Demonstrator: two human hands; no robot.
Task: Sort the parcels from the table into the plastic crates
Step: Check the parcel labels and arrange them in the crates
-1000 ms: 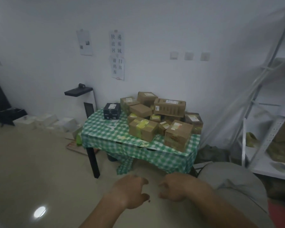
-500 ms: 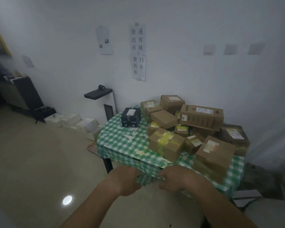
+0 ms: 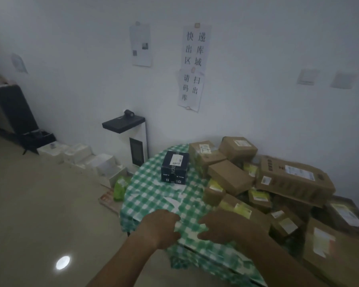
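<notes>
A table with a green-and-white checked cloth point(image 3: 153, 195) carries a pile of parcels. A black box point(image 3: 174, 166) stands alone at its far left. Brown cardboard boxes crowd the right side, among them a long one point(image 3: 294, 179) on top and a large one point(image 3: 336, 251) at the near right. My left hand point(image 3: 160, 226) and right hand point(image 3: 222, 226) hover side by side over the table's near edge, fingers loosely curled, holding nothing. A taped brown box point(image 3: 243, 210) lies just beyond my right hand. No plastic crate is in view.
White boxes point(image 3: 79, 154) line the wall on the floor at the left. A black shelf unit point(image 3: 123, 123) stands against the wall behind the table, a green bag point(image 3: 120, 187) below it. Paper notices point(image 3: 193, 65) hang above. Bare floor lies left.
The view has closed in on the table and swung left. My hands, earlier above the floor short of the table, are now over its near edge.
</notes>
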